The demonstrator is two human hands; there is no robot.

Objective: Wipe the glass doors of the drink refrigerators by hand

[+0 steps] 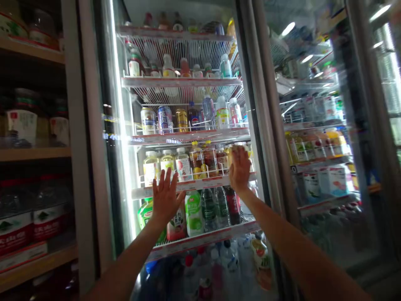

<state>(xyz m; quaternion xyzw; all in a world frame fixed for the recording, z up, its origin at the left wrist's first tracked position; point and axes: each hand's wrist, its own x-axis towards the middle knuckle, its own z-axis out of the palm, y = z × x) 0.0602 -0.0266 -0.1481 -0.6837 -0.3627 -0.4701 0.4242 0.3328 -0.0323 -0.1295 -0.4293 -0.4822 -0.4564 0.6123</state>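
Both arms reach up to a lit drinks fridge, whose glass front shows faint reflected lettering. My left hand (pixel 164 198) is open with spread fingers, in front of the lower shelves. It overlaps a bottle with a pale label (pixel 183 164) and a pink-labelled bottle (pixel 177 223); whether it touches the glass I cannot tell. Higher and to the right, my right hand (pixel 239 169) is held up with its fingers stretched out, slightly blurred. Amber drink bottles (pixel 211 159) stand just left of it, and it partly covers others. Nothing shows in either hand.
Cans (pixel 165 119) and bottles fill the shelf above. A large green-and-white bottle (pixel 194 213) stands on the shelf below. The metal door frame (pixel 272 104) runs down the right, with another stocked fridge beyond. Wooden shelves (pixel 34 152) with large jars and bottles are on the left.
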